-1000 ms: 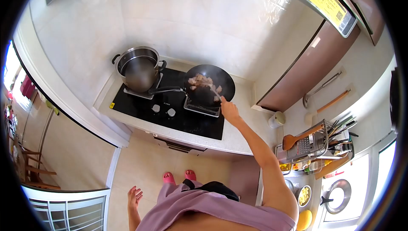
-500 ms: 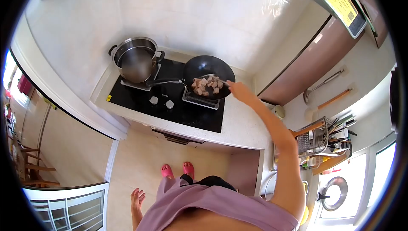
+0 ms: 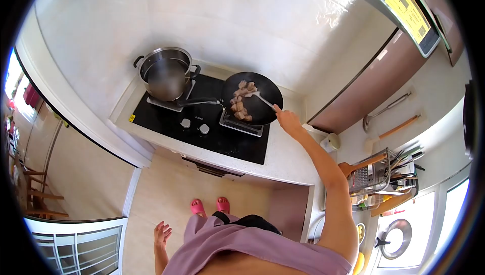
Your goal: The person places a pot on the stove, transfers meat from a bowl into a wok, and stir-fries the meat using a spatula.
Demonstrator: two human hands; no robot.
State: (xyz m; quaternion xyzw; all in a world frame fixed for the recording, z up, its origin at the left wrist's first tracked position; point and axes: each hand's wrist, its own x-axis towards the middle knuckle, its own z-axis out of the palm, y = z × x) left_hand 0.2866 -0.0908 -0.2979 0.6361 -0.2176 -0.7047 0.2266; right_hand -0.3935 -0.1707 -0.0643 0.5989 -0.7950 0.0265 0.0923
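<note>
My right hand [image 3: 288, 121] is closed round the handle of a spatula [image 3: 264, 100], at the right rim of a black wok [image 3: 266, 87]. The spatula's pale head touches chunks of meat [image 3: 238, 106], which are browned on some sides and lie along the wok's left half. The wok sits on the right burner, its long handle pointing left. My left hand [image 3: 162, 233] hangs low beside my body with its fingers apart, holding nothing.
A steaming steel pot [image 3: 166, 75] stands on the left burner of the black cooktop [image 3: 212, 139]. Right of it are a pale cup [image 3: 331, 142], a utensil rack [image 3: 373, 174] and a hanging ladle [image 3: 386, 108]. A range hood [image 3: 404, 9] juts out above.
My right hand and the spatula have shifted slightly, and the meat has been pushed from the wok's lower middle toward its left side. The view has tilted a little. My left hand stays low.
</note>
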